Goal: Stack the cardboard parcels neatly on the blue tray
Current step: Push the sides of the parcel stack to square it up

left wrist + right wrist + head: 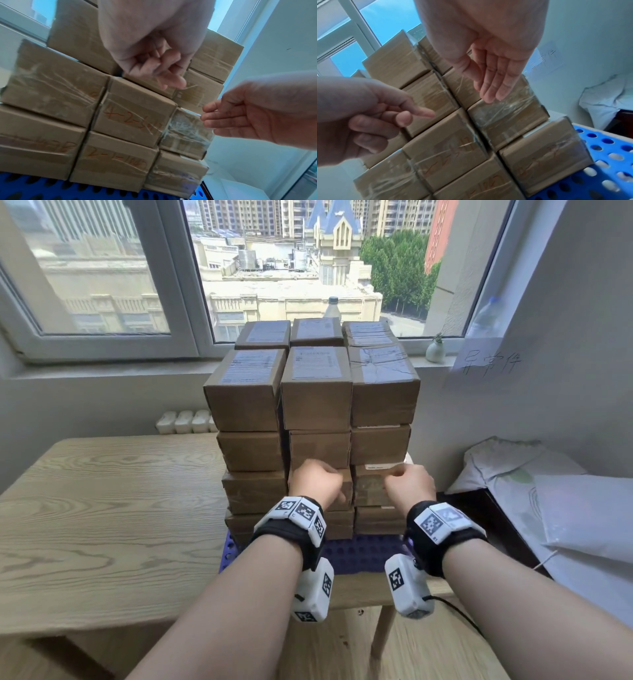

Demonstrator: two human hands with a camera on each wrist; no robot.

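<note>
Brown cardboard parcels (315,405) stand in a tall stack, three columns wide and several layers high, on the blue perforated tray (363,553). My left hand (317,481) hovers in front of the middle column with loosely curled fingers (154,63) and holds nothing. My right hand (409,484) is at the right column. Its straight fingers (493,83) reach a parcel wrapped in clear tape (508,116). The wrist views show orange handwriting on the near parcel faces.
The tray sits at the right end of a wooden table (102,525). Behind the stack is a window sill with a bottle (331,308) and a small vase (435,349). White bags (548,508) lie on a dark stand at the right.
</note>
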